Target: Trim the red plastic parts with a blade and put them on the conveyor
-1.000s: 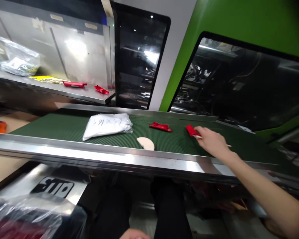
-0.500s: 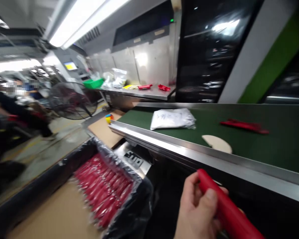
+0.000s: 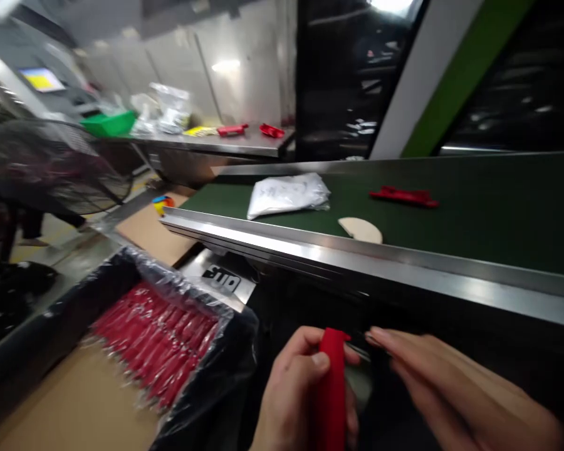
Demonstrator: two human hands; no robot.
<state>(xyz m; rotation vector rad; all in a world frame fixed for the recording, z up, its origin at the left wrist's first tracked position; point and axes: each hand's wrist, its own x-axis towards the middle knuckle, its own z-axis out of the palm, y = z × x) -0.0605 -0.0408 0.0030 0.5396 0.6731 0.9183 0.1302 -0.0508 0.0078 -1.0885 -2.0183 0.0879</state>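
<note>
Many wrapped red parts (image 3: 157, 341) in a lined box (image 3: 230, 371) at left; then left hand (image 3: 287, 391), thumb and fingers gripping a red piece (image 3: 332, 382) in front of the conveyor rail (image 3: 282, 240); near it, right hand (image 3: 444, 379), fingers close together, cannot tell whether pinching anything.

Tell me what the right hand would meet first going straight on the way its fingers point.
The right hand would probably meet the upper end of the red part held in the left hand, though depth is unclear and it might pass just above.
</note>
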